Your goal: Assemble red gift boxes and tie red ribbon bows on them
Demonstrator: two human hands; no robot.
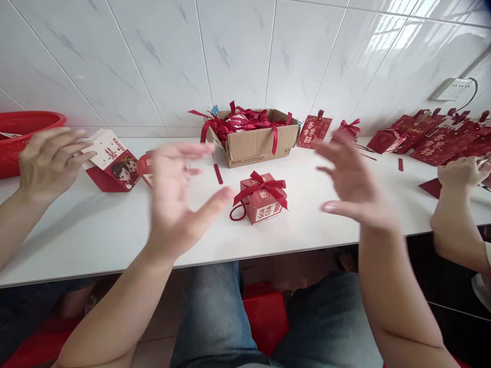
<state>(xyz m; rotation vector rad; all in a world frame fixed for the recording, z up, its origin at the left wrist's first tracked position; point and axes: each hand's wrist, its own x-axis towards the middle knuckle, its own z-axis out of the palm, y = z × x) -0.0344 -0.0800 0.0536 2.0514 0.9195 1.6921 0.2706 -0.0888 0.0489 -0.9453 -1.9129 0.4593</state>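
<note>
Nearest the camera, the person's left hand [172,199] and right hand [353,184] are up in the air, slightly blurred, both open and gripping nothing. Between them, touching neither, a small red-and-white gift box with a dark red ribbon bow [264,202] sits on the long white table [303,214]; that box is my landmark. Far to its left I see a round red plastic basket [38,118], then a neighbour's hand [49,163] at a white-and-red carton with cartoon faces [111,161]. Just left of the landmark a red cord loop [238,212] sticks out. Behind it stands an open brown cardboard box [257,148], heaped with dark red ribbons [245,120]. Behind and to its right are a flat red printed packet [314,132] and a bow-topped red box [350,129]. Far right of it, past a row of red printed packets [433,145], another person's hand [462,171] is partly cut off.
</note>
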